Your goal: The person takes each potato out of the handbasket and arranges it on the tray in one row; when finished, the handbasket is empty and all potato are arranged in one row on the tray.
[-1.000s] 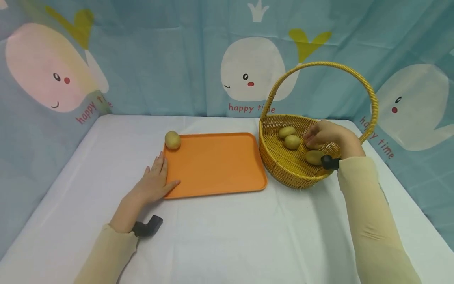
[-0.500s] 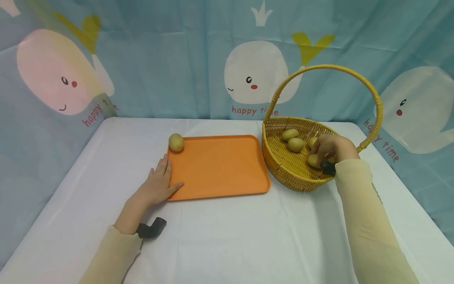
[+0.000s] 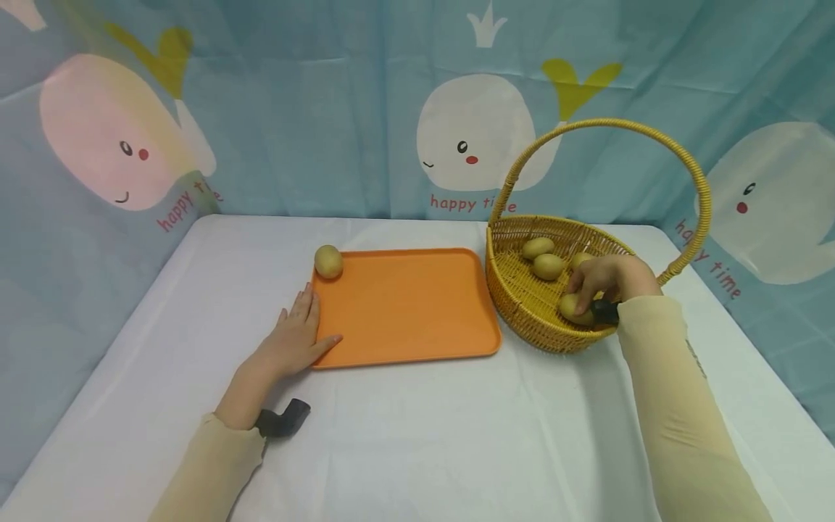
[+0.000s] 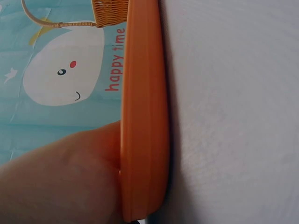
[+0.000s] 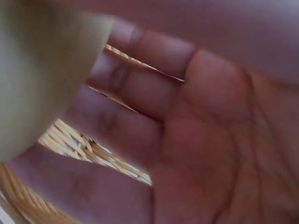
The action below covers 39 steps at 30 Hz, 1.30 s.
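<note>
My right hand reaches into the yellow wicker basket and holds a potato near its front right wall. In the right wrist view, the fingers bend round that smooth, pale potato. Farther back in the basket lie other potatoes, one partly hidden behind the hand. My left hand rests on the left edge of an orange tray, fingers straight and thumb over the rim. A single potato sits at the tray's far left corner.
The basket's tall arched handle rises over its opening. A white cloth covers the table. Behind stands a blue curtain printed with whales. A black wrist mount juts from the left wrist.
Inside the basket my right hand has come nearer the front and taken hold of the front right potato. The left hand keeps its place on the tray; the whole view has shifted slightly.
</note>
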Each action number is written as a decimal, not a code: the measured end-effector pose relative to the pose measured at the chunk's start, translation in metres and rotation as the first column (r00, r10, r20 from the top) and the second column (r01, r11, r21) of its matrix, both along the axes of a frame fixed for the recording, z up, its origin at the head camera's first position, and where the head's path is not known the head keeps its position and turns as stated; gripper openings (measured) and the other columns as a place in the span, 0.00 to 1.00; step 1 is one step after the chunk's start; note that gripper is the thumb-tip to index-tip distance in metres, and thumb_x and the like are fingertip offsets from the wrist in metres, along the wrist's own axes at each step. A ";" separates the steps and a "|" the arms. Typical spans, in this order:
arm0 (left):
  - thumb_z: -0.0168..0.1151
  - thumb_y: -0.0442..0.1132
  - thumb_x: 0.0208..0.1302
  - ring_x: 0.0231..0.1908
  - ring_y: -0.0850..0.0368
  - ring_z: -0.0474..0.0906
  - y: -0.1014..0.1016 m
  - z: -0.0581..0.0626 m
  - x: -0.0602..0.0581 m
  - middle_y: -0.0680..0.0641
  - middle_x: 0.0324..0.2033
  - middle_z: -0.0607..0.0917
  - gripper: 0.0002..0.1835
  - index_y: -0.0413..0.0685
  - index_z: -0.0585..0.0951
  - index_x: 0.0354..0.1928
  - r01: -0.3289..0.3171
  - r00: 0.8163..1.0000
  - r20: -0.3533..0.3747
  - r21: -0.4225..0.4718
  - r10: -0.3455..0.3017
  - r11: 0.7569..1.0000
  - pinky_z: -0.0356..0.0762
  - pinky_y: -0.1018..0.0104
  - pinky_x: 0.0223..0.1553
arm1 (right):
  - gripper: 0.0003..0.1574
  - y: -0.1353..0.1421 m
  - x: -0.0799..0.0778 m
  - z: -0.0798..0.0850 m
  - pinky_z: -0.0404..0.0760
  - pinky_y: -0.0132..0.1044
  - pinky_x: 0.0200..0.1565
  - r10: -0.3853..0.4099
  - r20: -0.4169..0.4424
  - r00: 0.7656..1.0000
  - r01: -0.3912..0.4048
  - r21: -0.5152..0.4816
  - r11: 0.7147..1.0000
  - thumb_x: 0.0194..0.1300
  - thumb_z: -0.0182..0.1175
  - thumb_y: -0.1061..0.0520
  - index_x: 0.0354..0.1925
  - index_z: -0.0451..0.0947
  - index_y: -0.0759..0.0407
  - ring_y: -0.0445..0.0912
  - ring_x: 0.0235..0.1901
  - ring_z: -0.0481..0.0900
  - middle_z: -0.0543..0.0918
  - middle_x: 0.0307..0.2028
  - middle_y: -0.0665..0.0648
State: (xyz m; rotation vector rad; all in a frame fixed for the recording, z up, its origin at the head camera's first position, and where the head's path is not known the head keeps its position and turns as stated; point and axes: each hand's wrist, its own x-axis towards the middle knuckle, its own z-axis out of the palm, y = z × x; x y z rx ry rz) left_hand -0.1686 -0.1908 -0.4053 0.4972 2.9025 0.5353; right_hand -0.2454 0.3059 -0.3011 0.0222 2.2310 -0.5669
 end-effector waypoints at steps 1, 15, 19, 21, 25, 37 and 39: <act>0.52 0.51 0.68 0.69 0.31 0.35 0.000 0.000 0.000 0.27 0.69 0.36 0.46 0.19 0.43 0.67 -0.001 1.000 0.000 0.001 0.001 1.000 0.39 0.35 0.64 | 0.35 -0.001 -0.001 -0.001 0.74 0.46 0.49 0.001 0.010 1.000 -0.001 -0.002 1.000 0.52 0.71 0.57 0.55 0.70 0.68 0.59 0.50 0.70 0.66 0.54 0.66; 0.51 0.52 0.69 0.69 0.32 0.35 -0.006 0.000 0.000 0.27 0.70 0.36 0.46 0.20 0.43 0.68 -0.022 1.000 0.003 -0.002 0.022 1.000 0.38 0.35 0.64 | 0.27 -0.029 -0.007 0.010 0.80 0.39 0.40 0.191 -0.265 0.945 -0.238 -0.156 0.959 0.54 0.70 0.53 0.48 0.78 0.68 0.44 0.36 0.77 0.80 0.36 0.54; 0.51 0.52 0.69 0.69 0.32 0.35 -0.009 0.000 -0.001 0.28 0.70 0.36 0.46 0.21 0.43 0.68 -0.028 1.000 -0.005 0.000 0.028 1.000 0.38 0.35 0.64 | 0.30 -0.042 -0.002 0.023 0.77 0.37 0.37 0.206 -0.411 0.888 -0.284 -0.137 0.949 0.54 0.70 0.51 0.50 0.77 0.68 0.45 0.35 0.76 0.82 0.37 0.55; 0.51 0.52 0.69 0.69 0.33 0.35 -0.009 0.000 -0.002 0.28 0.70 0.36 0.46 0.21 0.43 0.68 -0.033 0.999 -0.007 0.003 0.033 0.999 0.38 0.36 0.64 | 0.30 -0.048 0.000 0.028 0.76 0.37 0.37 0.198 -0.467 0.862 -0.291 -0.135 0.947 0.54 0.70 0.51 0.51 0.77 0.67 0.46 0.36 0.76 0.82 0.38 0.55; 0.51 0.52 0.69 0.69 0.33 0.35 -0.009 0.000 -0.002 0.28 0.70 0.36 0.46 0.21 0.43 0.68 -0.039 0.999 -0.004 0.000 0.039 0.999 0.38 0.36 0.64 | 0.29 -0.062 0.009 0.036 0.75 0.37 0.39 0.129 -0.546 0.827 -0.260 -0.169 0.951 0.53 0.71 0.51 0.52 0.78 0.60 0.47 0.38 0.75 0.82 0.39 0.54; 0.51 0.53 0.69 0.70 0.35 0.35 -0.001 -0.001 0.002 0.30 0.70 0.37 0.46 0.23 0.44 0.68 -0.031 0.999 0.006 -0.019 0.031 0.999 0.39 0.38 0.65 | 0.25 -0.133 0.038 0.046 0.74 0.34 0.41 -0.081 -0.637 0.766 -0.232 -0.393 0.890 0.53 0.71 0.56 0.50 0.79 0.59 0.47 0.42 0.74 0.82 0.42 0.56; 0.51 0.54 0.68 0.70 0.36 0.35 0.000 -0.001 0.003 0.30 0.70 0.38 0.46 0.23 0.44 0.69 -0.036 0.999 0.008 -0.020 0.036 0.999 0.39 0.38 0.65 | 0.25 -0.146 0.038 0.044 0.75 0.35 0.42 -0.087 -0.638 0.765 -0.255 -0.424 0.869 0.54 0.71 0.56 0.50 0.79 0.60 0.46 0.42 0.76 0.82 0.42 0.56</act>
